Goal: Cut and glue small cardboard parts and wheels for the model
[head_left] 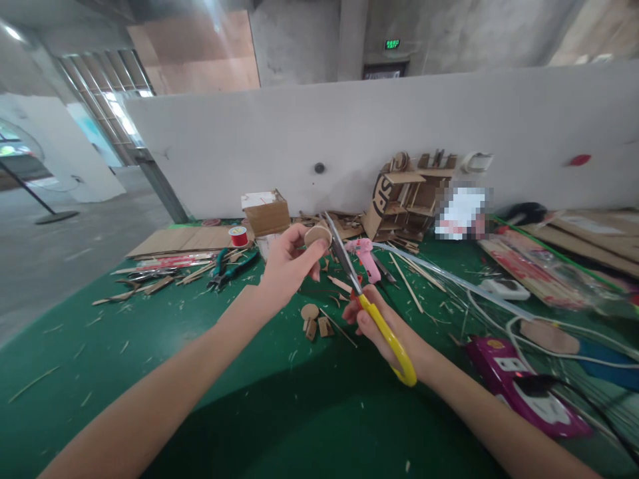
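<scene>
My left hand [287, 263] is raised over the green table [150, 332] and pinches a small round cardboard disc [318, 235] between thumb and fingers. My right hand [384, 329] grips yellow-handled scissors [372, 313]; their blades point up and left, with the tips right beside the disc. Below the hands lie a few small cut cardboard pieces [314, 320] on the table.
A pink glue gun [363, 256], teal pliers [232, 266], a red thread spool [238, 235], a cardboard box [267, 213] and a cardboard model [409, 196] lie beyond. A purple power strip [519, 386] with white cables sits right. Cardboard scraps are scattered about.
</scene>
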The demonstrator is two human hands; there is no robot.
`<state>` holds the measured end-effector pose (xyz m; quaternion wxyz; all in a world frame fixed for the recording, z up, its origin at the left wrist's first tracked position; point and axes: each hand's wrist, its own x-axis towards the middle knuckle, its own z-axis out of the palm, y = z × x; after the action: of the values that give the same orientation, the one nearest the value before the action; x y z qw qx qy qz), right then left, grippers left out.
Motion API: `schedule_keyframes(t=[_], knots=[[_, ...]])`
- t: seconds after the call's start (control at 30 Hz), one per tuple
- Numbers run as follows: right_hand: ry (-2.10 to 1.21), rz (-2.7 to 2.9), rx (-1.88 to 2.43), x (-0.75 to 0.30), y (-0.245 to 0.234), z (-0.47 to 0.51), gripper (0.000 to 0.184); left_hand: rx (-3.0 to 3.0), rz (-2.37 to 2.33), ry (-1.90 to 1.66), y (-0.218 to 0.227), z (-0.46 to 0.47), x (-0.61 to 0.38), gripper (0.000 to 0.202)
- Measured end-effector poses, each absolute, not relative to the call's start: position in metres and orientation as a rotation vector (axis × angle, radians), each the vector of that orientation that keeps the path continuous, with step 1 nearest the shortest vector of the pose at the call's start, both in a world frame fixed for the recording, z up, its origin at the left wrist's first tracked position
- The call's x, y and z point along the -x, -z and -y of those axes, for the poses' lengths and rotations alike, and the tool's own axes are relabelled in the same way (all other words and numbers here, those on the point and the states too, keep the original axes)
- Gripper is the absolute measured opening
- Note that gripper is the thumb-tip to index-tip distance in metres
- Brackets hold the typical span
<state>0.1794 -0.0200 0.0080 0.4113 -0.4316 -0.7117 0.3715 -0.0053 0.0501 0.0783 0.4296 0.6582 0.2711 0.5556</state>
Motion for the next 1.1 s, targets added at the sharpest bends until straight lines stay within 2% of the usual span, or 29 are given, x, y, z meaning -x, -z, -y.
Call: schedule_keyframes(t=[0.4, 0.77, 1.1], knots=[[-0.922, 1.85, 1.126, -0.182, -0.004, 0.018, 0.036, -1.651, -0.672, -1.364, -0.073, -0.05, 0.004, 0.027], [-0.708, 1.87, 1.227, -0.177, -0.003, 0.019, 0.033, -1.595, -0.648, -1.351, -0.074, -0.049, 0.003, 0.029], [-0.614, 1.941, 1.305, -0.181, 0.004, 0.016, 0.022, -1.569, -0.64, -1.341, -0.075, -0.047, 0.001, 0.029]])
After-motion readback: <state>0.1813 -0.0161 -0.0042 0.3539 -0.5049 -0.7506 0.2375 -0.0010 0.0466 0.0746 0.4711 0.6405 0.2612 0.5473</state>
